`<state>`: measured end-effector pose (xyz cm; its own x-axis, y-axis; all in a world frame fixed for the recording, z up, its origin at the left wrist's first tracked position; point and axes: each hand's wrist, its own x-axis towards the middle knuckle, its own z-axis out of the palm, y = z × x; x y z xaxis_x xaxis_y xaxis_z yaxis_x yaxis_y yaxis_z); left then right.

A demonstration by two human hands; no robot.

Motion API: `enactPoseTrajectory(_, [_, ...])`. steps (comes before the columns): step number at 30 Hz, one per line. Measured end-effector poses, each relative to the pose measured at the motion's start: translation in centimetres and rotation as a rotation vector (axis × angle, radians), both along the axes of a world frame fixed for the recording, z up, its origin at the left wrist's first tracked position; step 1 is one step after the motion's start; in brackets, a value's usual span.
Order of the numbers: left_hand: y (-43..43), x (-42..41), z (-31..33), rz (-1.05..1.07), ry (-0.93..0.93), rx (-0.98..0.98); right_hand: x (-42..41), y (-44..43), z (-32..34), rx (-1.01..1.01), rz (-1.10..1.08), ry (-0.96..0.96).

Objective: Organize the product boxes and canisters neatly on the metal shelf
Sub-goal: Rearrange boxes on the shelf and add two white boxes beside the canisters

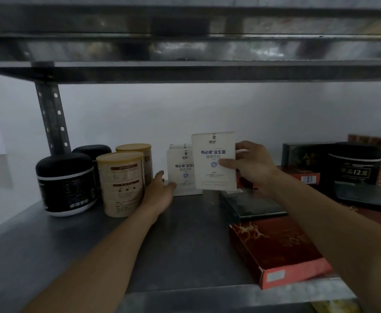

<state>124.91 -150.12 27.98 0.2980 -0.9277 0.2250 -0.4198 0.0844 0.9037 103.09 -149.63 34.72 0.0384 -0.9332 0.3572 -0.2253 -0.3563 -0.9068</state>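
Our right hand (250,168) grips a white box (213,161) upright, long axis vertical, just right of & partly in front of a matching standing box (180,170) at the back of the shelf (185,233); our left hand (160,190), fingers straight & holding nothing, touches that box's lower-left edge.

Dim, even light is falling on the white wall (275,109); the upper shelf (185,48) is showing motion blur, and wide-angle distortion is bending frame edges.
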Motion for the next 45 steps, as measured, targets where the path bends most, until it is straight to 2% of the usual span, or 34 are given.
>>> enactPoseTrajectory(4, [1.1,0.1,0.3,-0.047,0.160,-0.031,1.2,-0.9,-0.6,0.049,0.037,0.019])
enactPoseTrajectory(10, [1.9,0.6,0.2,-0.127,0.249,-0.054,3.9,-2.5,-1.9,0.141,0.100,0.030])
enactPoseTrajectory(16, [2.6,0.0,0.0,-0.136,0.127,-0.076,5.2,-3.1,-4.0,0.131,0.075,0.159])
enactPoseTrajectory(20, [2.6,-0.2,0.0,-0.119,0.039,-0.075,5.2,-2.6,-3.4,0.058,0.033,0.345])
enactPoseTrajectory(27, [1.5,0.1,-0.6,-0.142,-0.124,-0.094,5.5,-2.0,-3.2,0.043,0.114,0.579])
enactPoseTrajectory(37, [-0.4,0.1,-1.2,-0.138,-0.204,-0.118,6.1,-4.8,-4.4,0.015,0.014,0.669])
enactPoseTrajectory(45, [-1.7,0.3,-1.2,-0.107,-0.187,-0.121,6.1,-5.2,-4.2,-0.027,0.017,0.579])
